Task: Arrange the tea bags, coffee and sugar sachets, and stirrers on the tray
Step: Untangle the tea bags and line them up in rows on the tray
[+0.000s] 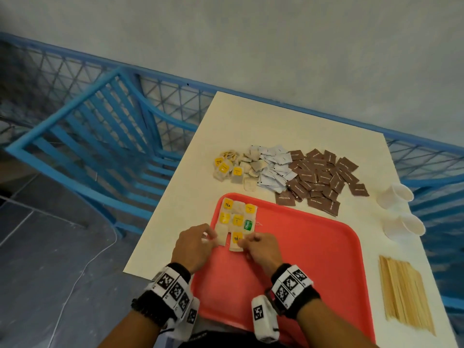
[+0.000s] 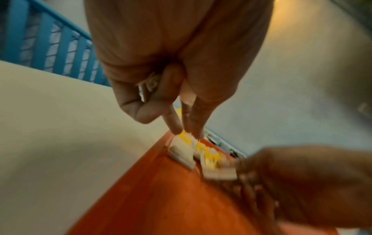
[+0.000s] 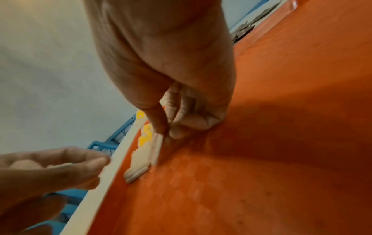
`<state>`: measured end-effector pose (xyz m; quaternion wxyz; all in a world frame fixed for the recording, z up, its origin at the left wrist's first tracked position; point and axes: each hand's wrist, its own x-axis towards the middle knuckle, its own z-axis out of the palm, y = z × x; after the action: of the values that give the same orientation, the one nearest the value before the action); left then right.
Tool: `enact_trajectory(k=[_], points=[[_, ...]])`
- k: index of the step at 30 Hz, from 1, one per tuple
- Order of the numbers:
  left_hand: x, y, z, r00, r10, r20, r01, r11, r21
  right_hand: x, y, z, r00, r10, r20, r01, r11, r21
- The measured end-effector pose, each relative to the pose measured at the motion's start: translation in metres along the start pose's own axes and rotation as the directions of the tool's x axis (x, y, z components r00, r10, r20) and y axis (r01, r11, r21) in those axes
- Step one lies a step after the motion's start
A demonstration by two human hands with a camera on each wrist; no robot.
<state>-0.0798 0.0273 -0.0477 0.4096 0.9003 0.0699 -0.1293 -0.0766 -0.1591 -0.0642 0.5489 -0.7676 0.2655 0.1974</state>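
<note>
A red tray (image 1: 301, 259) lies on the cream table (image 1: 175, 222). Several tea bags (image 1: 237, 214) with yellow tags, one green, lie in rows in its far left corner. My right hand (image 1: 258, 247) pinches the edge of the nearest yellow-tagged tea bag (image 1: 236, 241) between thumb and fingers (image 3: 159, 125), and the bag rests on the tray (image 3: 261, 159). My left hand (image 1: 195, 243) touches the neighbouring tea bag (image 1: 222, 234) with two straight fingers (image 2: 175, 125). Its other fingers curl round a spare tea bag (image 2: 152, 83). Wooden stirrers (image 1: 404, 295) lie right of the tray.
Beyond the tray are loose tea bags (image 1: 236, 169), white sachets (image 1: 273, 169) and brown sachets (image 1: 324, 179). Two stacks of white paper cups (image 1: 394, 194) lie on their sides at the right edge. A blue chair (image 1: 100, 136) and a blue railing stand left of the table.
</note>
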Motion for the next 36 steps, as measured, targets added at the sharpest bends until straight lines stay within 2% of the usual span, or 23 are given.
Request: enact_trajectory(k=[4, 6, 10, 16, 20, 22, 23, 24, 25, 26, 27, 28, 30, 33, 34, 36], points=[[0.005, 0.000, 0.011, 0.998, 0.038, 0.057, -0.053, 0.957, 0.287, 0.011, -0.003, 0.015, 0.990, -0.007, -0.138, 0.004, 1.000, -0.024], [0.009, 0.005, 0.010, 0.994, 0.038, 0.102, -0.074, 0.923, 0.379, 0.012, -0.004, 0.019, 0.982, -0.013, -0.188, 0.004, 0.999, -0.051], [0.015, 0.005, 0.009, 0.989, 0.036, 0.140, -0.097, 0.887, 0.452, 0.014, -0.004, 0.021, 0.989, -0.051, -0.137, 0.022, 0.978, -0.207], [0.016, 0.005, 0.012, 0.992, 0.061, 0.110, -0.105, 0.881, 0.462, 0.008, -0.009, 0.016, 0.990, -0.120, -0.079, 0.083, 0.927, -0.366], [0.012, 0.005, 0.010, 0.995, 0.050, 0.084, -0.079, 0.922, 0.380, 0.002, -0.017, 0.010, 0.987, -0.152, -0.043, 0.123, 0.913, -0.389], [0.008, 0.010, 0.005, 0.999, 0.044, 0.011, -0.045, 0.987, 0.157, -0.006, -0.024, 0.004, 0.979, -0.202, -0.009, 0.182, 0.904, -0.387], [0.006, 0.015, 0.001, 1.000, 0.025, -0.002, -0.025, 0.999, -0.023, -0.011, -0.028, -0.001, 0.968, -0.252, 0.012, 0.237, 0.896, -0.376], [0.002, 0.024, -0.006, 0.999, -0.027, 0.044, 0.038, 0.962, -0.270, -0.018, -0.035, -0.008, 0.951, -0.307, 0.036, 0.299, 0.884, -0.360], [-0.003, 0.035, -0.012, 0.982, -0.082, 0.172, 0.163, 0.824, -0.543, -0.026, -0.042, -0.016, 0.930, -0.362, 0.061, 0.360, 0.867, -0.344], [-0.009, 0.046, -0.018, 0.939, -0.076, 0.336, 0.312, 0.600, -0.737, -0.037, -0.051, -0.026, 0.904, -0.419, 0.081, 0.421, 0.847, -0.324], [-0.014, 0.055, -0.025, 0.887, -0.017, 0.462, 0.431, 0.388, -0.814, -0.048, -0.060, -0.036, 0.872, -0.479, 0.098, 0.485, 0.821, -0.301], [-0.019, 0.062, -0.030, 0.846, 0.056, 0.530, 0.502, 0.251, -0.828, -0.061, -0.069, -0.047, 0.837, -0.537, 0.106, 0.543, 0.793, -0.275], [-0.026, 0.076, -0.034, 0.814, 0.172, 0.555, 0.542, 0.121, -0.832, -0.085, -0.082, -0.066, 0.758, -0.647, 0.082, 0.646, 0.728, -0.230], [-0.036, 0.100, -0.032, 0.820, 0.223, 0.527, 0.543, -0.016, -0.839, -0.119, -0.091, -0.084, 0.626, -0.772, 0.112, 0.769, 0.586, -0.255], [-0.039, 0.106, -0.030, 0.823, 0.225, 0.521, 0.542, -0.038, -0.840, -0.127, -0.088, -0.087, 0.583, -0.800, 0.142, 0.795, 0.525, -0.303], [-0.045, 0.115, -0.026, 0.824, 0.227, 0.519, 0.538, -0.029, -0.843, -0.134, -0.079, -0.090, 0.531, -0.832, 0.159, 0.807, 0.440, -0.394]])
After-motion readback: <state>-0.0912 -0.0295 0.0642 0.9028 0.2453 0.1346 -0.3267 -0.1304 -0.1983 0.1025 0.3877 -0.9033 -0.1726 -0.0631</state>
